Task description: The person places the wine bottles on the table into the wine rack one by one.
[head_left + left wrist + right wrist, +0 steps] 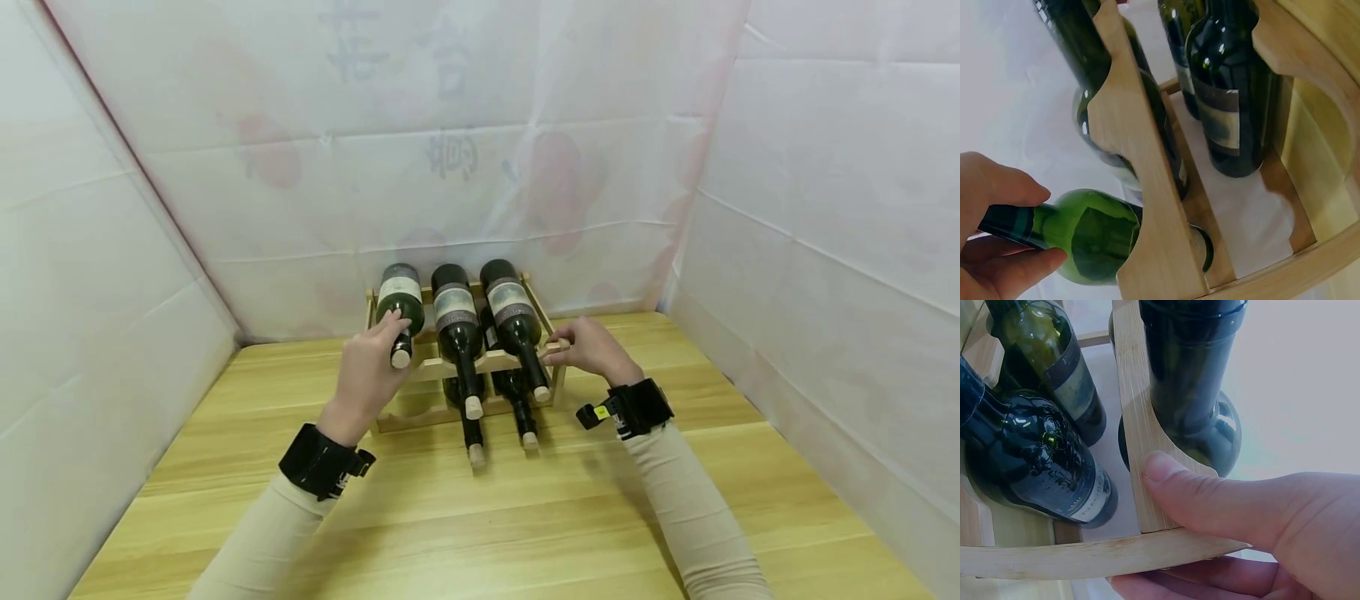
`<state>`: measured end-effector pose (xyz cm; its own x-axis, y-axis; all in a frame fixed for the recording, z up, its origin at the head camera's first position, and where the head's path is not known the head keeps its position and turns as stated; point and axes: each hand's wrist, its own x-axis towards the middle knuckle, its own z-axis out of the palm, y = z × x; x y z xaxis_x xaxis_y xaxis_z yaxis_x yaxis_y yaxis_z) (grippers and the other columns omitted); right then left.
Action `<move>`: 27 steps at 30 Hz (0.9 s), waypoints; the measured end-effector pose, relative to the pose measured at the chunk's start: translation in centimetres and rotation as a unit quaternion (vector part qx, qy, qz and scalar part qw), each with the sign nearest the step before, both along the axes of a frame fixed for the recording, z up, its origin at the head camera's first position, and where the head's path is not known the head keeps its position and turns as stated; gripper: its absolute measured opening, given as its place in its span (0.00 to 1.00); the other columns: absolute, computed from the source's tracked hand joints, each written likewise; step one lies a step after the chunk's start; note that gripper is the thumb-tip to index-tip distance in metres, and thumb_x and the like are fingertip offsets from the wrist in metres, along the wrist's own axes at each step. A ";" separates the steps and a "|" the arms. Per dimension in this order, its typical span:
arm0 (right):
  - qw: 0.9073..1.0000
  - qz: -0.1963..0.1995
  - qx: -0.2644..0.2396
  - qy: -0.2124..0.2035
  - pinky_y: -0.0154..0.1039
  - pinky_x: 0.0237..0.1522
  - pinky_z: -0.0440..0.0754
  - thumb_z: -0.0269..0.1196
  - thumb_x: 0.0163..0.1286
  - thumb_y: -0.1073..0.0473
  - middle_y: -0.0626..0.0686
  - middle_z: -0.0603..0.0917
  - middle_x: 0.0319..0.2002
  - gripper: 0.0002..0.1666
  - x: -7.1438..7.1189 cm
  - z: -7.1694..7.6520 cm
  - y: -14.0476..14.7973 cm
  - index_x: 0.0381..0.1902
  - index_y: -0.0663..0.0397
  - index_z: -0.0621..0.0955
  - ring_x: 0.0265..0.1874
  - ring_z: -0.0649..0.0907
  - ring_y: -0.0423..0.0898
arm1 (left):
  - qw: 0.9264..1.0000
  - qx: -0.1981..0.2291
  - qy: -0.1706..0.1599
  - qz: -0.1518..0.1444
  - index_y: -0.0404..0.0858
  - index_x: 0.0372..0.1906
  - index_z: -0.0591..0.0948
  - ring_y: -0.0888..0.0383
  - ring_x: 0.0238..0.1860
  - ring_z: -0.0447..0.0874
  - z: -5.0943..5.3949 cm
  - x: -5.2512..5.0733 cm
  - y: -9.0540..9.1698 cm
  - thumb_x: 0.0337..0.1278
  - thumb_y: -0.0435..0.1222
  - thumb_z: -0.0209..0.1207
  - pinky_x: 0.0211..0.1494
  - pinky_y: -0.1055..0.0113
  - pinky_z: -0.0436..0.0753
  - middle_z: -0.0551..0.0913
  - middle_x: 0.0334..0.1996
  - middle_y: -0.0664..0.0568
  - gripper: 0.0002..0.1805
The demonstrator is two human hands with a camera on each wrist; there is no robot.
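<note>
A two-tier wooden wine rack (498,361) stands at the back of the table. My left hand (369,367) grips the neck of a green wine bottle (400,287) at the rack's upper left; in the left wrist view thumb and fingers close round that neck (1007,222). Two more dark bottles, a middle one (456,312) and a right one (513,308), lie on the top tier, corks toward me. Below them, two bottles (517,400) lie on the lower tier. My right hand (592,350) pinches the rack's right front corner, thumb on the front rail (1141,425).
The wooden table (480,533) spreads out in front of the rack. White printed sheeting (450,192) hangs close behind it, with more white sheeting (840,250) on the right and left sides.
</note>
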<state>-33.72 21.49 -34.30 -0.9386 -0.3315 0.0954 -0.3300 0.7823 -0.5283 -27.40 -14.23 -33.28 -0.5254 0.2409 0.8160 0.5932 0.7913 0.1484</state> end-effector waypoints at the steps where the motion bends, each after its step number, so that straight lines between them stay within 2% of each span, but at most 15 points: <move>1: 1.000 -0.001 -0.002 -0.001 0.52 0.51 0.84 0.73 0.67 0.53 0.60 0.88 0.52 0.19 0.0 0.0 0.0 0.52 0.55 0.89 0.50 0.86 0.58 | 1.000 -0.004 -0.003 0.001 0.27 0.49 0.85 0.34 0.55 0.87 -0.2 0.1 0.1 0.38 0.22 0.74 0.51 0.41 0.87 0.85 0.55 0.29 0.25; 3: 1.000 0.002 -0.001 0.001 0.52 0.50 0.84 0.73 0.67 0.53 0.61 0.88 0.52 0.19 -0.1 0.0 0.0 0.52 0.56 0.88 0.50 0.86 0.58 | 1.000 -0.013 -0.007 0.006 0.27 0.51 0.85 0.34 0.56 0.87 -0.6 0.2 0.2 0.35 0.23 0.76 0.50 0.42 0.87 0.84 0.56 0.29 0.28; 10: 1.000 0.002 -0.004 -0.001 0.51 0.50 0.85 0.73 0.67 0.54 0.61 0.88 0.52 0.19 0.1 0.0 -0.1 0.52 0.56 0.88 0.51 0.86 0.59 | 0.999 -0.042 -0.019 0.013 0.26 0.54 0.84 0.35 0.60 0.85 -2.6 0.5 0.3 0.41 0.23 0.75 0.46 0.41 0.88 0.83 0.60 0.30 0.28; 14: 1.000 0.002 -0.007 -0.004 0.52 0.51 0.84 0.73 0.68 0.54 0.61 0.88 0.53 0.19 0.1 0.0 -0.1 0.53 0.56 0.88 0.52 0.85 0.60 | 0.998 -0.057 -0.031 0.028 0.28 0.57 0.84 0.39 0.63 0.84 -3.5 0.8 0.4 0.38 0.22 0.76 0.31 0.45 0.85 0.83 0.62 0.34 0.32; 17: 1.000 0.003 -0.007 -0.004 0.52 0.51 0.84 0.73 0.68 0.54 0.61 0.88 0.53 0.20 0.1 -0.1 0.0 0.54 0.57 0.88 0.53 0.85 0.60 | 0.997 -0.063 -0.041 0.037 0.30 0.59 0.83 0.41 0.65 0.83 -4.1 1.1 0.4 0.35 0.23 0.76 0.27 0.45 0.79 0.82 0.64 0.36 0.35; 19: 1.000 0.003 -0.007 -0.005 0.52 0.51 0.84 0.73 0.68 0.54 0.61 0.88 0.53 0.20 0.1 -0.1 0.0 0.54 0.57 0.88 0.53 0.85 0.60 | 0.997 -0.062 -0.040 0.033 0.29 0.59 0.83 0.40 0.66 0.82 -4.4 1.3 0.4 0.33 0.22 0.77 0.30 0.42 0.81 0.81 0.64 0.35 0.36; 21: 1.000 0.005 -0.007 -0.006 0.51 0.51 0.84 0.72 0.68 0.54 0.61 0.88 0.53 0.20 0.2 -0.1 0.1 0.54 0.56 0.88 0.53 0.85 0.59 | 0.997 -0.063 -0.035 0.025 0.28 0.59 0.83 0.39 0.66 0.82 -4.7 1.4 0.4 0.29 0.22 0.78 0.37 0.39 0.85 0.81 0.64 0.33 0.39; 24: 1.000 0.002 -0.008 -0.006 0.51 0.51 0.84 0.73 0.68 0.54 0.61 0.88 0.53 0.20 0.2 -0.1 0.1 0.54 0.56 0.88 0.52 0.85 0.59 | 0.997 -0.070 -0.027 0.012 0.27 0.59 0.83 0.37 0.66 0.81 -5.0 1.4 0.4 0.26 0.22 0.78 0.44 0.46 0.88 0.80 0.64 0.31 0.40; 27: 1.000 0.003 -0.008 -0.005 0.51 0.51 0.84 0.72 0.68 0.54 0.60 0.88 0.53 0.19 0.3 0.0 0.0 0.54 0.55 0.87 0.53 0.85 0.59 | 0.997 -0.072 -0.026 0.008 0.26 0.60 0.82 0.37 0.66 0.81 -5.3 1.5 0.4 0.26 0.22 0.77 0.38 0.55 0.88 0.80 0.64 0.30 0.41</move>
<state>-33.44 21.52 -34.34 -0.9377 -0.3351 0.0919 -0.3292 0.7721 -0.5436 -25.88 -13.80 -38.62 -0.5711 0.3458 0.7445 0.5751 0.8157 0.0623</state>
